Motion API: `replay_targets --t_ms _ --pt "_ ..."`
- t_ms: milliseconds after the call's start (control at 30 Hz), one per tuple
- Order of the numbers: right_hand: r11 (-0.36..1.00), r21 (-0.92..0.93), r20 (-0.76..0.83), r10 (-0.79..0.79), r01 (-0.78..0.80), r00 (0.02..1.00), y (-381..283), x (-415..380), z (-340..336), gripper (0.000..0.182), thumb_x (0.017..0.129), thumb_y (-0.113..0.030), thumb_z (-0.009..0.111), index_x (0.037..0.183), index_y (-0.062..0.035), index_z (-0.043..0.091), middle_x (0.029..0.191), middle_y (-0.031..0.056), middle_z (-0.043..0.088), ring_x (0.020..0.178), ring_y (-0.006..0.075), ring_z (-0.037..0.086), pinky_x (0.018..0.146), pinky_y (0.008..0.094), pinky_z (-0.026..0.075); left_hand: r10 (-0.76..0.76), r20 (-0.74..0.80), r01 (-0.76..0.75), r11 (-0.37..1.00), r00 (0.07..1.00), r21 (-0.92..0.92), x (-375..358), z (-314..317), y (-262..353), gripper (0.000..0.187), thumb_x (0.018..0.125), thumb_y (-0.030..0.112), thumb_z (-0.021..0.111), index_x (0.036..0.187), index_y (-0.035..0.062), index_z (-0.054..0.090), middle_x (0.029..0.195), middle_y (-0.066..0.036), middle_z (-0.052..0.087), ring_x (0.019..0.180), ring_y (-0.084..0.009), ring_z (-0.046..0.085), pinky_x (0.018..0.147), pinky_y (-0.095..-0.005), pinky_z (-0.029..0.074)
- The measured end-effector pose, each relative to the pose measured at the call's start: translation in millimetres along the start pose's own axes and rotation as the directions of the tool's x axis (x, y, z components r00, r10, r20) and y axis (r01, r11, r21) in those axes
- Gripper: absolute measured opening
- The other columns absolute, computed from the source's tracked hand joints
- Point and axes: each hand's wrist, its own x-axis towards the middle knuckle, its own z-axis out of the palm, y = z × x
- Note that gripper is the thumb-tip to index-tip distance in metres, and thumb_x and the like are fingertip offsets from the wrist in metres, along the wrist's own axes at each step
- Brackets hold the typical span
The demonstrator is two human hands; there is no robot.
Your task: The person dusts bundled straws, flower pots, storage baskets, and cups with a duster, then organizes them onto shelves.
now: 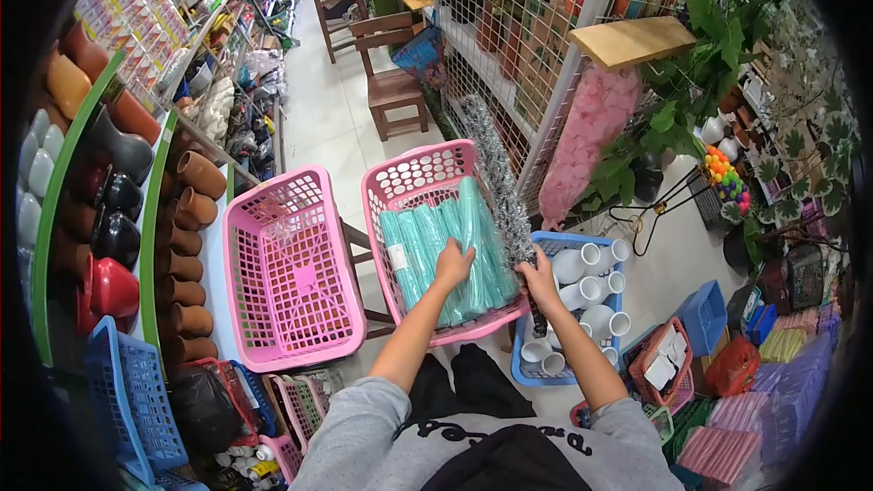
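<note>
My left hand [455, 265] is closed around a teal plastic-wrapped roll [468, 209], which leans above several similar teal rolls [416, 250] lying in a pink basket [420, 164]. My right hand [540, 282] grips the lower part of a long grey tinsel-like duster [496, 168] near its dark handle end. The duster slants up and away along the basket's right side. What is inside the teal wrapping cannot be made out.
A second pink basket [238, 309] stands to the left, beside shelves of clay pots [186, 293]. On the right, a blue basket [523, 368] holds several white vases [575, 264]. Ahead are a wooden chair [396, 91] and a white wire grid [555, 45].
</note>
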Motion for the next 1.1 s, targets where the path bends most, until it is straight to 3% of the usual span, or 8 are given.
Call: replay_targets --t_ms 333,400,600,667,700,800,967,1100 --pt "0.913 -0.211 0.047 -0.347 0.349 0.937 -45.8 -21.5 29.9 0.044 0.083 -0.025 0.056 0.116 0.0 0.042 0.09 0.0094 0.057 0.067 0.0187 0.055 0.065 0.0293 0.044 0.129 0.035 -0.05 0.599 0.991 -0.799 -45.0 -128.4 34.8 0.04 0.092 0.029 0.035 0.126 0.0074 0.033 0.098 -0.011 0.052 0.079 -0.0196 0.059 0.06 -0.0334 0.052" --pt "0.605 -0.444 0.269 -0.613 0.661 0.743 -53.4 -32.0 43.5 0.041 0.082 -0.023 0.056 0.115 0.0002 0.044 0.094 0.0165 0.059 0.078 0.0242 0.059 0.071 0.0332 0.044 0.144 0.009 -0.066 0.511 0.99 -0.857 -49.6 -155.1 34.8 0.041 0.093 0.032 0.034 0.127 0.009 0.032 0.101 -0.009 0.052 0.081 -0.019 0.059 0.062 -0.0336 0.052" --pt "-0.001 -0.45 0.855 -0.289 0.893 0.431 -81.9 -7.7 52.5 0.058 0.072 -0.011 0.056 0.127 -0.0167 0.037 0.08 0.0113 0.055 0.068 0.03 0.058 0.056 0.0415 0.047 0.348 -0.149 -0.28 0.365 0.926 -0.888 -51.9 -187.4 -13.5 0.037 0.09 0.036 0.038 0.116 0.0099 0.045 0.091 -0.007 0.055 0.077 -0.016 0.056 0.06 -0.0288 0.05" --pt "-0.124 -0.411 0.821 -0.482 0.903 0.307 -103.9 29.2 65.0 0.056 0.07 -0.008 0.054 0.124 -0.0195 0.042 0.086 0.0113 0.057 0.065 0.0308 0.058 0.056 0.0406 0.048 0.245 0.075 0.036 0.16 0.967 -0.987 -81.4 -200.0 -3.2 0.037 0.091 0.034 0.036 0.117 0.0085 0.044 0.093 -0.007 0.054 0.076 -0.0147 0.054 0.055 -0.0257 0.049" --pt "-0.055 -0.403 0.708 -0.651 0.913 0.273 -116.0 44.4 79.8 0.049 0.072 -0.008 0.052 0.12 -0.0147 0.047 0.086 0.0132 0.059 0.066 0.0328 0.059 0.058 0.0409 0.048 0.301 0.032 -0.017 0.16 0.953 -0.987 -91.3 -206.0 9.4 0.038 0.091 0.032 0.035 0.117 0.0059 0.044 0.094 -0.007 0.054 0.069 -0.0134 0.052 0.052 -0.0232 0.046" --pt "0.501 -0.602 0.39 -0.495 0.622 0.776 -174.4 51.3 112.4 0.035 0.085 -0.022 0.049 0.114 -0.0021 0.047 0.076 0.0217 0.059 0.058 0.0317 0.059 0.051 0.0387 0.046 0.386 0.035 0.012 0.062 0.922 -0.998 -112.3 -210.5 11.6 0.041 0.092 0.035 0.035 0.114 0.0021 0.045 0.09 -0.007 0.054 0.062 -0.0114 0.049 0.048 -0.0214 0.043" --pt "0.715 -0.208 0.321 -0.595 0.667 0.737 -153.2 24.8 129.9 0.041 0.088 -0.028 0.047 0.116 0.0016 0.042 0.097 0.0165 0.056 0.09 0.0246 0.055 0.083 0.0332 0.039 0.321 -0.018 -0.053 0.1 0.947 -0.994 -126.9 -233.6 8.7 0.04 0.09 0.037 0.042 0.111 0.0029 0.047 0.082 -0.007 0.056 0.064 -0.0124 0.054 0.05 -0.023 0.047" --pt "0.53 -0.244 0.556 -0.61 0.812 0.565 -141.2 -15.0 123.2 0.038 0.083 -0.019 0.052 0.115 0.0003 0.043 0.096 0.0182 0.057 0.088 0.0286 0.057 0.081 0.0344 0.041 0.215 -0.015 -0.047 0.146 0.977 -0.988 -120.4 -240.8 5.5 0.038 0.088 0.038 0.045 0.107 0.0046 0.05 0.081 -0.007 0.058 0.07 -0.0166 0.06 0.057 -0.029 0.051"
